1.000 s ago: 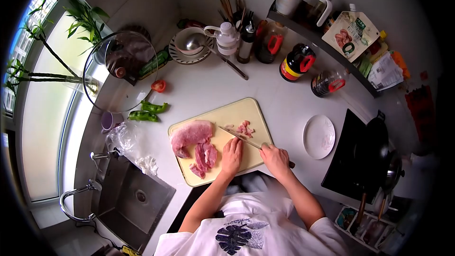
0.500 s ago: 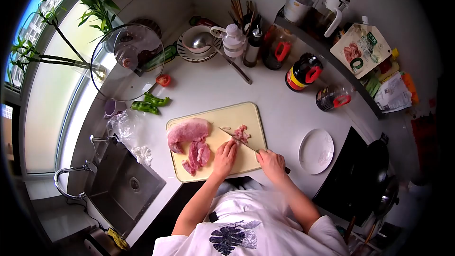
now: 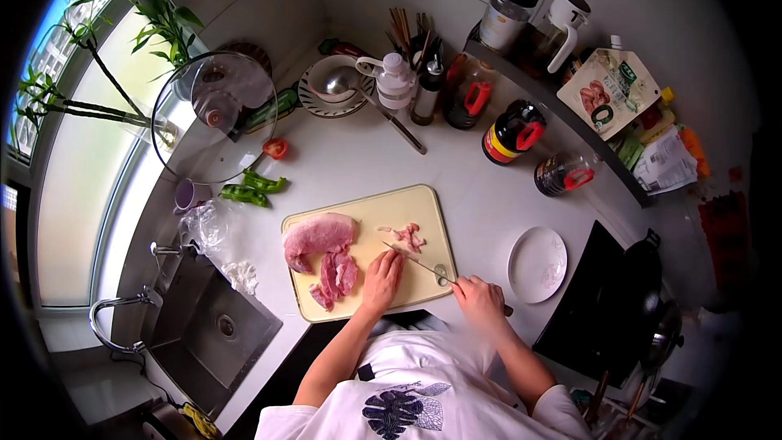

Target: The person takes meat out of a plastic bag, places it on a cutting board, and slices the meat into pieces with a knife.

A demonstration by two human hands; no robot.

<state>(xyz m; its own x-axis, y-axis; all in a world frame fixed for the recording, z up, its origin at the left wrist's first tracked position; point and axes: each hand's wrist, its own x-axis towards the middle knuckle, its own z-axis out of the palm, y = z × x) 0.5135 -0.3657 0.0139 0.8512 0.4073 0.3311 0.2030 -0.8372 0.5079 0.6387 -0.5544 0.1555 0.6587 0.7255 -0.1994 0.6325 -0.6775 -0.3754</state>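
Observation:
My left hand rests on the cream cutting board, fingers bent and together beside the knife blade. Under its fingertips is a bit of meat, mostly hidden. In my right hand is the handle of a kitchen knife, its blade slanting up and left past the left fingertips. Small cut pieces of meat lie just beyond the blade. On the board's left side sit a large pink slab of meat and, below it, several thick meat strips.
A white plate stands right of the board, near a black stove. Left are a sink, a plastic bag, green peppers and a tomato half. Sauce bottles and a bowl line the back.
My right hand has drawn the knife back a little, toward the lower right. My left hand keeps its place on the board. The whole view has shifted slightly.

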